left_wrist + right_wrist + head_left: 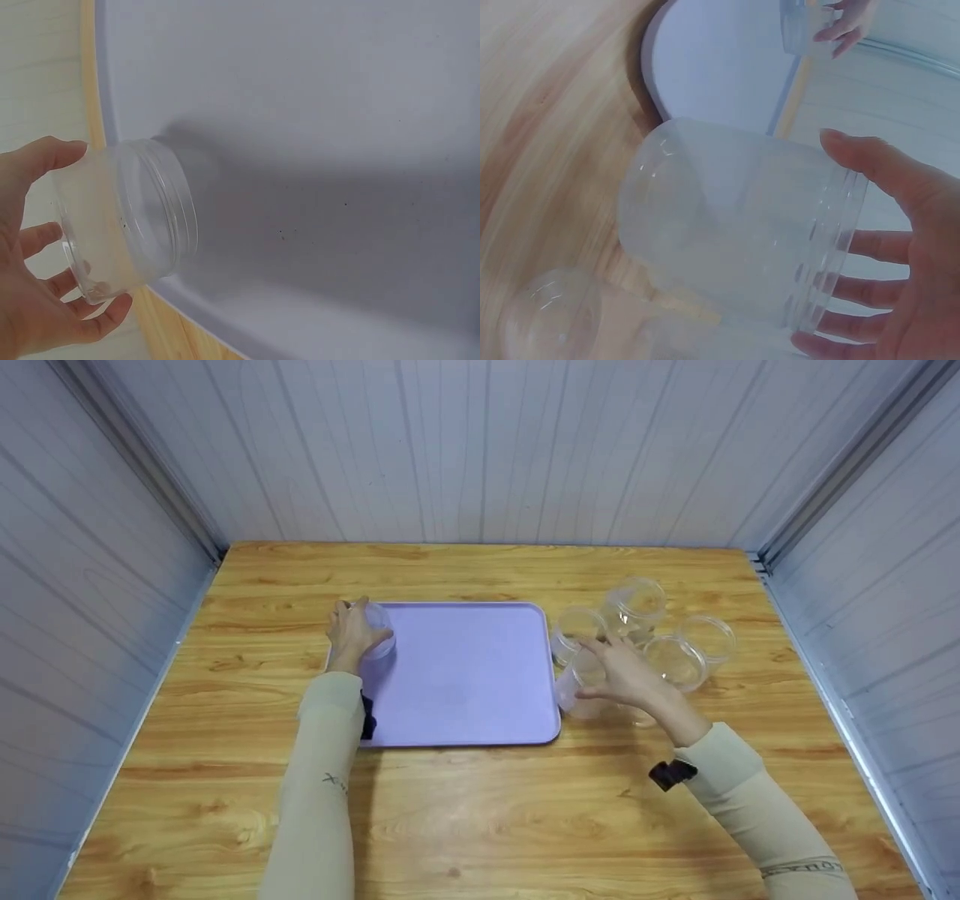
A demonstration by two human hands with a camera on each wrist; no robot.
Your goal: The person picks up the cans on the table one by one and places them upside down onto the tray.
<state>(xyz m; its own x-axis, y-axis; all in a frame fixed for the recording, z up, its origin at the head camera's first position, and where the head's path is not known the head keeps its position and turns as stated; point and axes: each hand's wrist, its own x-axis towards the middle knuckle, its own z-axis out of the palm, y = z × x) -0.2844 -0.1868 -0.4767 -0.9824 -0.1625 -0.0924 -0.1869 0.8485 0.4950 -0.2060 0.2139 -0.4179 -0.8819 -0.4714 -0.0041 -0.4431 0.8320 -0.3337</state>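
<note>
My left hand grips a clear plastic jar over the far left corner of the purple tray. In the left wrist view its fingers and thumb spread round one end, while the jar's threaded end faces the tray. At the tray's right edge, my right hand holds a second clear jar. Thumb and fingers span that jar's threaded rim, and its base points away from the palm. Whether either jar touches the surface below is hard to tell.
Several more clear jars stand close together on the wooden table, around and beyond my right hand. Pale panel walls enclose the table at the back and both sides.
</note>
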